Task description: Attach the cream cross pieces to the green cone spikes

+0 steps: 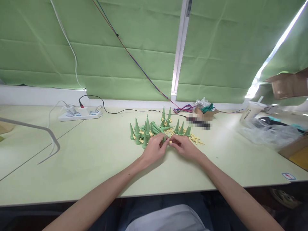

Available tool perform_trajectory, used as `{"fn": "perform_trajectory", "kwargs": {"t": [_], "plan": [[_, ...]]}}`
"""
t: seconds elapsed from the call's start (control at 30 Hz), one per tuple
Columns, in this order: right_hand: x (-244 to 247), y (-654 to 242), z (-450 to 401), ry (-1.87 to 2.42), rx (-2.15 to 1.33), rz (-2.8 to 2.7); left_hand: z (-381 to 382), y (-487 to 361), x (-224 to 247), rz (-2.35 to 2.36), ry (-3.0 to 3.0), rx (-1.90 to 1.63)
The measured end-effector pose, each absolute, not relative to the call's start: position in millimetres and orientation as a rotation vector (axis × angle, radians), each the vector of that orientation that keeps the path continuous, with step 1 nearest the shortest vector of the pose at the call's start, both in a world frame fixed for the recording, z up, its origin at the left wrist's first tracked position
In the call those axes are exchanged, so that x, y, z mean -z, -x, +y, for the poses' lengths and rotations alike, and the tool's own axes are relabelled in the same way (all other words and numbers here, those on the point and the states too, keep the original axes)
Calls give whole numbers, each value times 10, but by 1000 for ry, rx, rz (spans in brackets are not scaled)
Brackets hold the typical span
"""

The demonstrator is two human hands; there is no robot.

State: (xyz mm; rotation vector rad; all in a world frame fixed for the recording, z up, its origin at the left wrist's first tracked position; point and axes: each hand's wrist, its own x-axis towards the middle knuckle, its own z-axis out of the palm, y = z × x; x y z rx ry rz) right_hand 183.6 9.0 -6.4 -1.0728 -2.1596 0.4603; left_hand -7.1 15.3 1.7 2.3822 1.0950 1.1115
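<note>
Left hand (156,148) grips green cone (164,139), right hand (184,146) pinches yellow piece (170,142), mid counter (96,173).

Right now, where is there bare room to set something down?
The tabletop is bare between the power strip and green cones, and between the yellow pieces and plastic bag. It is crowded around the left hand and right hand, where cones and yellow pieces bunch, and around the cup on the right.
</note>
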Motion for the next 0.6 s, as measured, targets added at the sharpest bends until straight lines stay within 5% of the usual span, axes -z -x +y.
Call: {"fn": "perform_trajectory", "kwargs": {"t": [0.6], "plan": [[84,-1843,105,1088,-425,-2179,143,62,-27,1093,-2380,-1094]]}}
